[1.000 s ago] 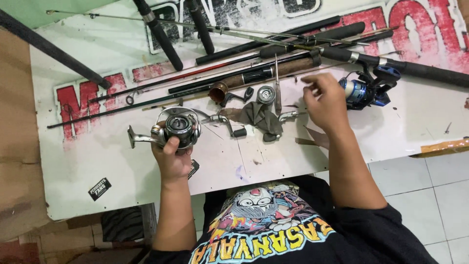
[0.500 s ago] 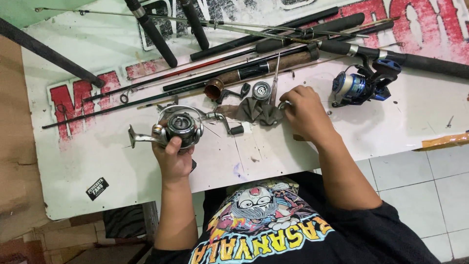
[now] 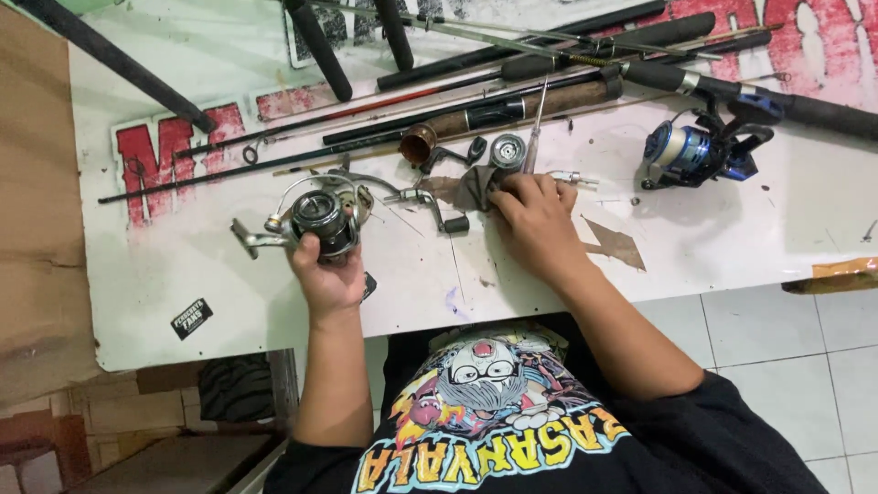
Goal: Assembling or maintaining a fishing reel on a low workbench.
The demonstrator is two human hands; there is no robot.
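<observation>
Grey cloth under the flat right hand could knock small parts away; left hand grips the reel.

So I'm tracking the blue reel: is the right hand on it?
No, the right hand rests on a rag, apart from the blue reel.

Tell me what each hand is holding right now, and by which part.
The left hand grips the dark spinning reel around its body from below. The right hand rests on a grey rag on the table; a closed grasp cannot be told.
</observation>
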